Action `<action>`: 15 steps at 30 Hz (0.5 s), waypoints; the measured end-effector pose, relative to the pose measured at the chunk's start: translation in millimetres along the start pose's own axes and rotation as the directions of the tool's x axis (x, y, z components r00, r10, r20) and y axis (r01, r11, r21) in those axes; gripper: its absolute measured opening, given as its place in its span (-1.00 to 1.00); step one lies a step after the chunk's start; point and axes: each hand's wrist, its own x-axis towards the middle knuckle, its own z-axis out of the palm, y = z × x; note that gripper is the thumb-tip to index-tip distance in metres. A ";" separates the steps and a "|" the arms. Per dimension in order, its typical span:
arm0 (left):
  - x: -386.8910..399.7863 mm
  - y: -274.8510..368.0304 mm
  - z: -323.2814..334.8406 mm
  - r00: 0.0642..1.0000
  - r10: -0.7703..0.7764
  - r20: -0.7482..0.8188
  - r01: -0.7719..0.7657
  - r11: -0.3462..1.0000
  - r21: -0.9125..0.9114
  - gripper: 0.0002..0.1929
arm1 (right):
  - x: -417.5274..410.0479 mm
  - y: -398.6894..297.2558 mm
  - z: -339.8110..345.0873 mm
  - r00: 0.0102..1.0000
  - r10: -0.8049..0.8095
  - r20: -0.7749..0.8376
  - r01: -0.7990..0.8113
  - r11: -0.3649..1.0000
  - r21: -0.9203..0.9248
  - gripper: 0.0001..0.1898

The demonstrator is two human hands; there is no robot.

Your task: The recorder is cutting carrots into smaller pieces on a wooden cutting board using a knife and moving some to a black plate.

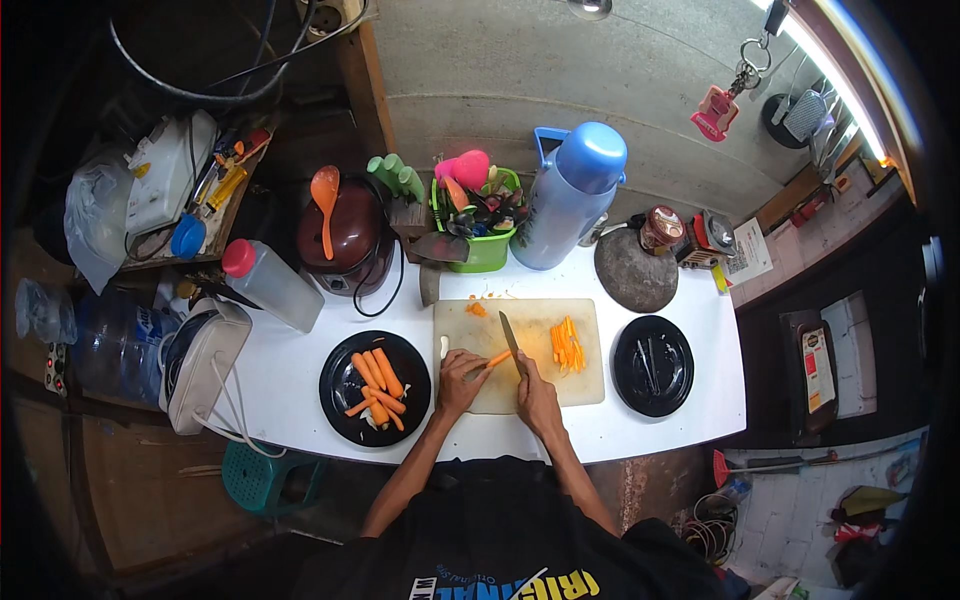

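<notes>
A pale cutting board (480, 397) lies on the white table before me. My left hand (460, 381) holds a peeled carrot (498, 359) down on it. In my right hand (537, 391) is a kitchen knife (511, 334), its blade across the carrot's right end. Carrot sticks (568, 345) lie in a pile on the board's right side. Small carrot scraps (476, 308) sit near its top edge. Left of the board, a black plate (337, 409) carries several peeled carrots (381, 371). Another black plate (652, 401), to the right, has thin pale utensils (648, 366) on it.
Along the back stand a rice cooker (349, 225) with an orange spoon, a green utensil basket (489, 253), a blue thermos (568, 199) and a stone mortar (636, 270). A plastic bottle (274, 285) and a beige appliance (206, 367) with a cord occupy the left.
</notes>
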 end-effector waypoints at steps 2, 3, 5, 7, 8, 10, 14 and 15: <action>-1.6 -1.5 -0.4 1.000 -0.003 -0.002 0.003 1.000 0.013 -0.77 | -1.1 0.7 4.9 0.998 -0.058 -0.038 0.058 0.998 0.003 -0.45; -0.7 -2.2 -0.9 1.000 -0.005 -0.007 0.006 1.000 0.030 -0.77 | -2.2 -0.2 6.7 0.998 -0.056 -0.040 0.057 0.998 0.003 -0.45; 0.7 -2.0 1.0 1.000 -0.013 -0.008 0.013 1.000 0.026 -0.77 | -3.6 -1.5 9.2 0.995 -0.098 0.006 0.098 0.995 0.032 -0.44; 1.6 1.6 1.4 1.000 -0.021 -0.006 0.021 1.000 0.021 -0.76 | -4.3 5.6 13.8 0.996 -0.074 0.042 0.073 0.997 0.013 -0.42; 2.3 3.1 0.9 1.000 -0.009 0.009 0.009 1.000 0.013 -0.77 | -5.9 9.1 15.8 0.993 -0.113 0.025 0.112 0.994 0.013 -0.42; 2.2 2.2 -0.9 1.000 0.000 0.018 0.000 1.000 0.009 -0.77 | -6.0 8.1 14.7 0.988 -0.156 0.013 0.155 0.988 0.013 -0.42; 3.2 1.3 -1.6 1.000 -0.004 0.008 0.004 0.999 0.032 -0.77 | -2.6 0.0 6.2 0.996 -0.085 0.016 0.085 0.996 -0.004 -0.43; 3.5 1.0 -1.1 1.000 -0.006 0.009 0.006 0.999 0.034 -0.77 | -2.5 -1.0 6.1 0.998 -0.052 0.038 0.052 0.998 -0.017 -0.44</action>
